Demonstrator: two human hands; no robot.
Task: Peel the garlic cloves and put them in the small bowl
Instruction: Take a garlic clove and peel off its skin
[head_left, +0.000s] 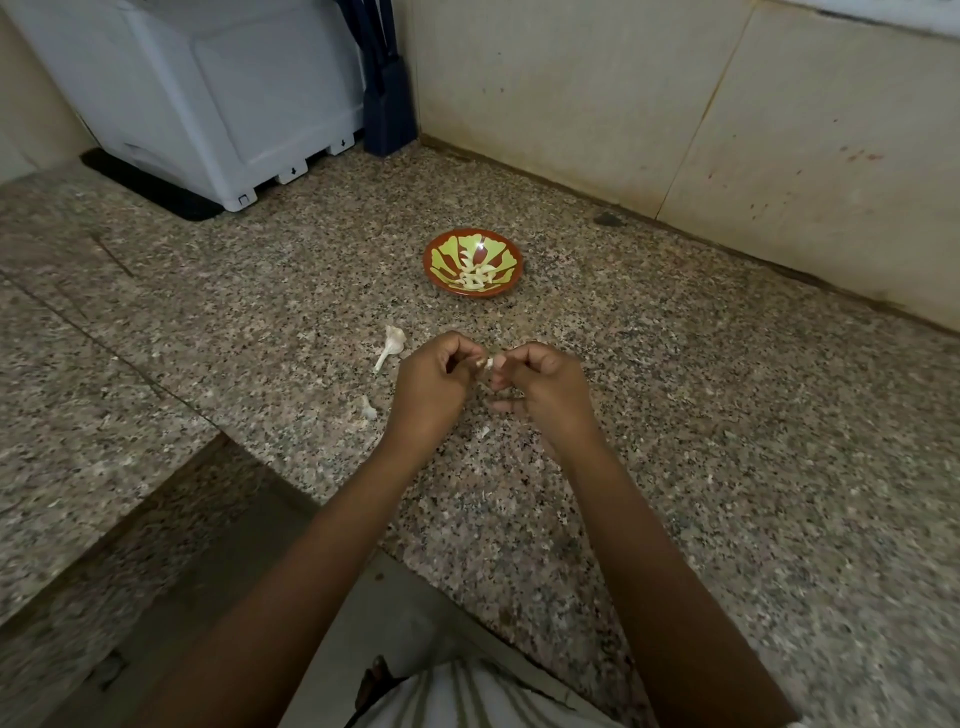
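Note:
Both my hands meet over the granite counter, just in front of the small bowl. My left hand and my right hand pinch one small garlic clove between their fingertips; most of the clove is hidden by the fingers. The small bowl, red-brown with a yellow-green pattern, stands beyond the hands and holds several peeled white cloves. A garlic stalk with leftover skin lies on the counter left of my left hand.
Bits of garlic skin lie scattered on the speckled counter near the hands. A white appliance stands at the back left on a black mat, with a dark blue object beside it. A tiled wall runs along the back right.

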